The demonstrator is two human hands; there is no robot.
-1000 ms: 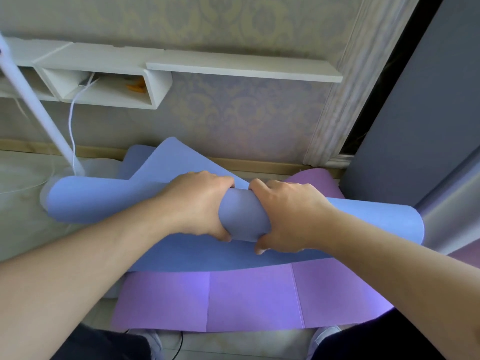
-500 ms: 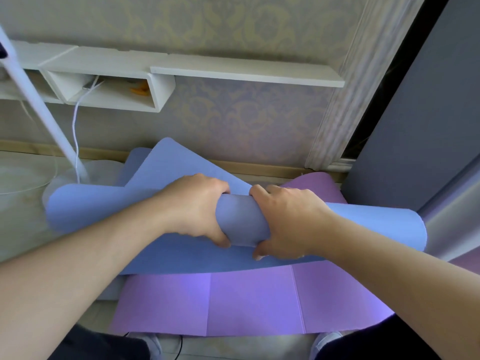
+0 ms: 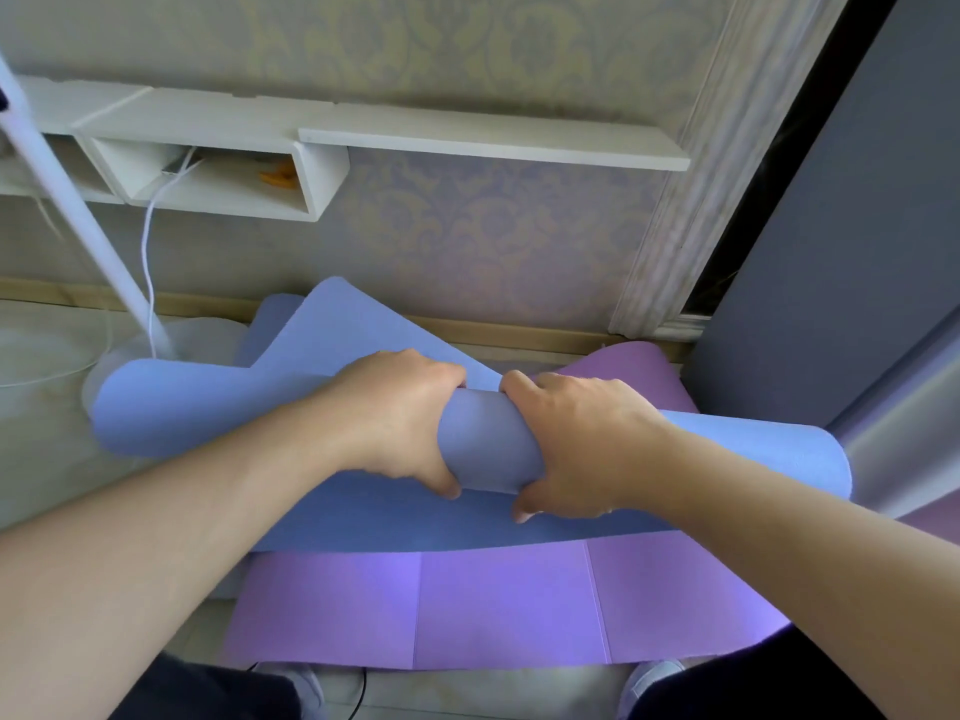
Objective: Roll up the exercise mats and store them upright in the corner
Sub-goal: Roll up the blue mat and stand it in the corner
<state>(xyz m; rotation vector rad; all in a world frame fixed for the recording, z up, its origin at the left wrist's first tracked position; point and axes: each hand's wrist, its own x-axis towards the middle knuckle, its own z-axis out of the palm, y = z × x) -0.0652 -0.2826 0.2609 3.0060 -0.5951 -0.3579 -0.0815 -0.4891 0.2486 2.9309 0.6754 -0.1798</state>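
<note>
The blue mat (image 3: 483, 444) is lying across the purple mat (image 3: 493, 610), long axis running left to right. Left hand (image 3: 400, 413) and right hand (image 3: 576, 444) are curling round its middle, grips side by side.

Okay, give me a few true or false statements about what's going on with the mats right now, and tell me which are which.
1. Both hands, left and right, grip the blue mat. True.
2. The purple mat is fully rolled up. False: it lies spread out under the blue one.
3. The blue mat stands upright in the corner. False: it is held roughly level, partly rolled.
4. A white shelf hangs on the wall above the mats. True.
</note>
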